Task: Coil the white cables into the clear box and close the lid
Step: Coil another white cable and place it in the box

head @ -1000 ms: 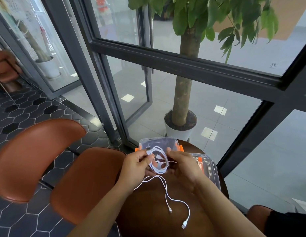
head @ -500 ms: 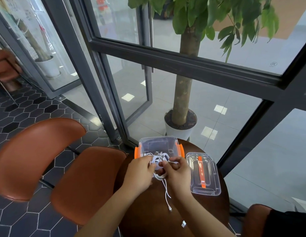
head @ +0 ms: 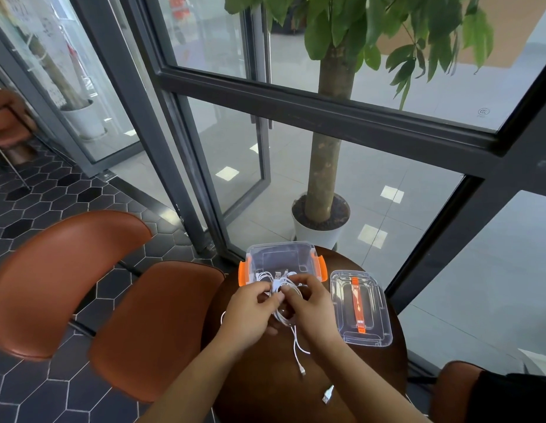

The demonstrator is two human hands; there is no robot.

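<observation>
The left hand (head: 250,312) and right hand (head: 310,303) both pinch the white cable coil (head: 283,318) over the bench (head: 259,380), just in front of the open clear box (head: 281,244). The cable looks light, limp and slightly springy, so the loops will probably sprawl if let go. They are best held where the loops cross. The loose tail (head: 296,351) trails towards the person. The lid (head: 374,312) lies just right of the box.

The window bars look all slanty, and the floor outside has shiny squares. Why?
Head view: the wide-angle lens leans the window frame outward near the edges; the bright squares are probably lights reflected in the glossy floor; the left hand, right hand and white cables look sharp.
</observation>
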